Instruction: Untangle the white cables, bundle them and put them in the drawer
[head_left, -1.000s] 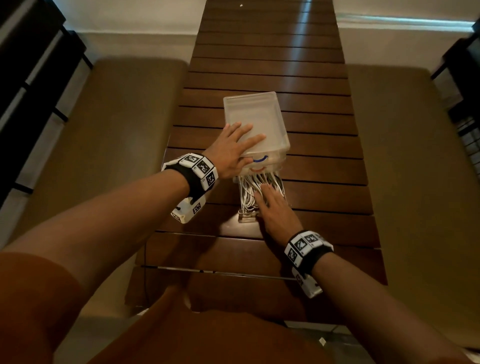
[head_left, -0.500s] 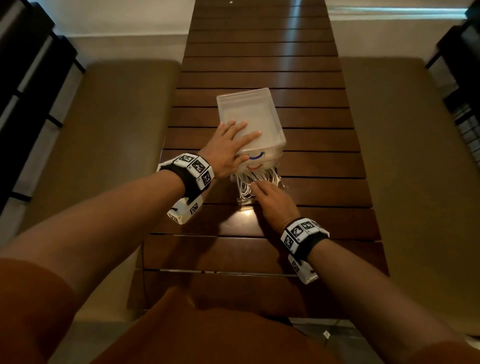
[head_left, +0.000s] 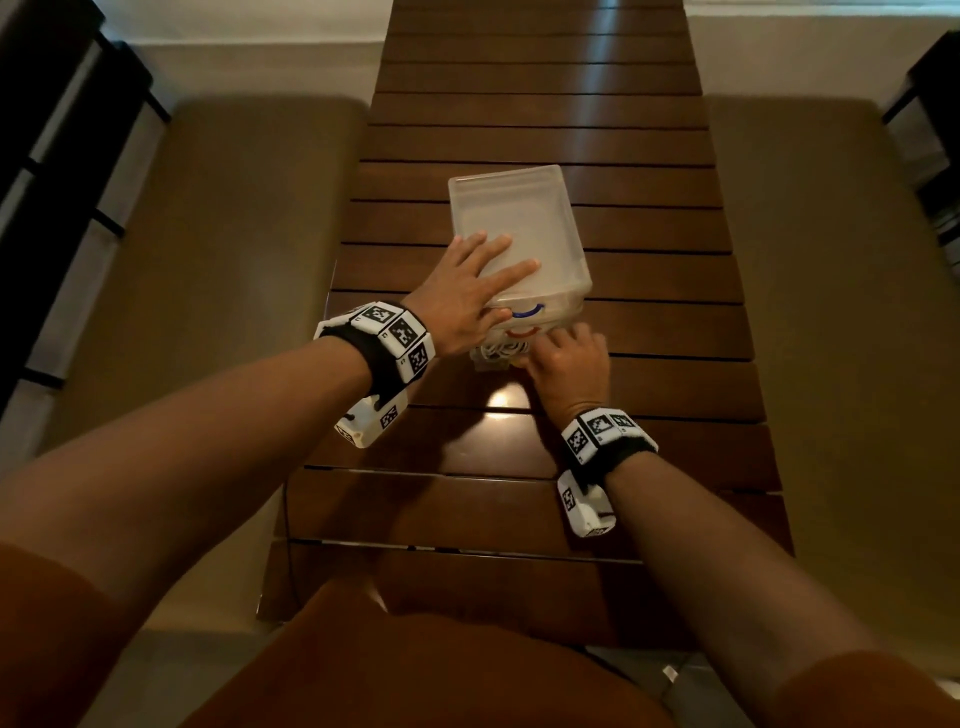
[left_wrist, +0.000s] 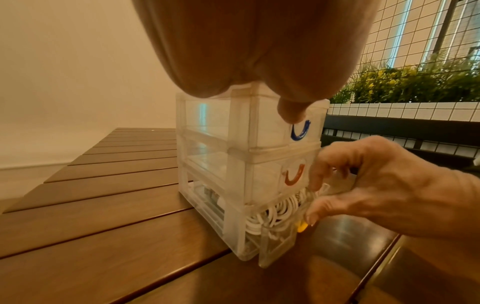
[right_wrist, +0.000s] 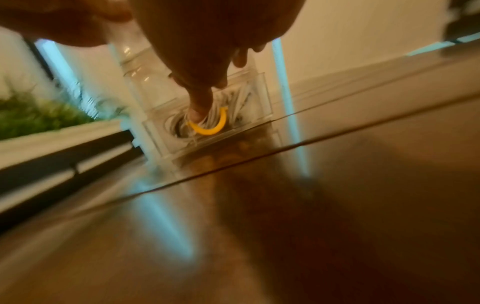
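Note:
A clear plastic three-drawer unit (head_left: 514, 223) stands mid-table. My left hand (head_left: 488, 270) lies flat on its top, thumb hanging over the front by the blue handle (left_wrist: 300, 131). The bottom drawer (left_wrist: 275, 246) sticks out a little and holds the coiled white cables (left_wrist: 275, 214). My right hand (left_wrist: 314, 202) grips that drawer's front: thumb against the face by the yellow handle (right_wrist: 210, 129), one finger curled over the rim onto the cables (right_wrist: 241, 96). From the head view, my right hand (head_left: 561, 343) hides most of the drawer, and only a bit of cable (head_left: 493, 353) shows.
The slatted wooden table (head_left: 649, 322) runs away from me, with tan cushioned benches (head_left: 234, 249) on both sides. Dark shelving (head_left: 47, 130) stands at far left. A planter with greenery (left_wrist: 415, 86) behind a wire grid is seen beyond the unit.
The bottom drawer has slid most of the way into the unit, with my right hand moving forward with it. Less cable shows. My left hand stayed on top.

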